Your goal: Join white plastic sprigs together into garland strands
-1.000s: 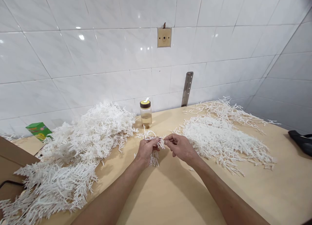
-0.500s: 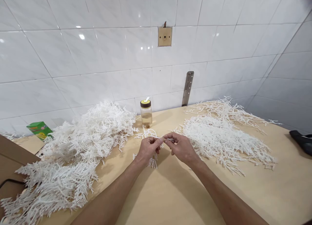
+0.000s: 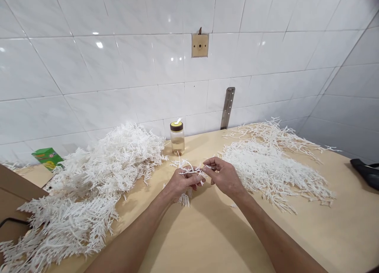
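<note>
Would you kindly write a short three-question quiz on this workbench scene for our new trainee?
1. True or false: the jar with the brown lid lies on its side.
2. What do the left hand and right hand hold between them? A) white branched sprig B) screwdriver C) paintbrush
3. Fill in: the bigger white pile lies on the person's ____ side.
Key: 1 false, it stands upright; 2 A; 3 left.

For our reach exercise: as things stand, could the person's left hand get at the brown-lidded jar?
Probably yes: the jar stands just beyond the left hand, nothing blocking, though that hand is holding a white sprig.
</note>
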`<state>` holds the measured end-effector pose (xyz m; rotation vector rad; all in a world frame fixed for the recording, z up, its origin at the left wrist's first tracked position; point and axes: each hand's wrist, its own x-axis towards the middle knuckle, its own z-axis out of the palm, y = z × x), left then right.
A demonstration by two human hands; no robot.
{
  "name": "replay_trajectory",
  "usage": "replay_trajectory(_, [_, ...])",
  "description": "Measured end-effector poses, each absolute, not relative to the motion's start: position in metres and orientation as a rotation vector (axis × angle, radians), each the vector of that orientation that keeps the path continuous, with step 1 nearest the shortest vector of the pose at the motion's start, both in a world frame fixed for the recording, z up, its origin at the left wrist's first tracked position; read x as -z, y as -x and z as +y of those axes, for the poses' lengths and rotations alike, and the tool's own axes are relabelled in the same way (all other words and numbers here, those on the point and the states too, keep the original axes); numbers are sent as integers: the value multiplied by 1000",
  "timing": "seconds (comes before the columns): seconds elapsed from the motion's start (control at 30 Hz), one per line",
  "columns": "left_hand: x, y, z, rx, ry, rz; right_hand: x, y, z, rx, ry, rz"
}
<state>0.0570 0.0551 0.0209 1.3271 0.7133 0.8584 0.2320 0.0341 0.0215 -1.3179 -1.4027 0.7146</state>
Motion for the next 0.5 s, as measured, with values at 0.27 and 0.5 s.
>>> replay_trajectory(0.27, [-20,-60,55,-961,-1424,943,-22,-231,31,-623,1330,-1470])
replay_trajectory(0.5, [-23,-63,51,-984,-1406,901,-20,-229,31,-581,1344,-1506])
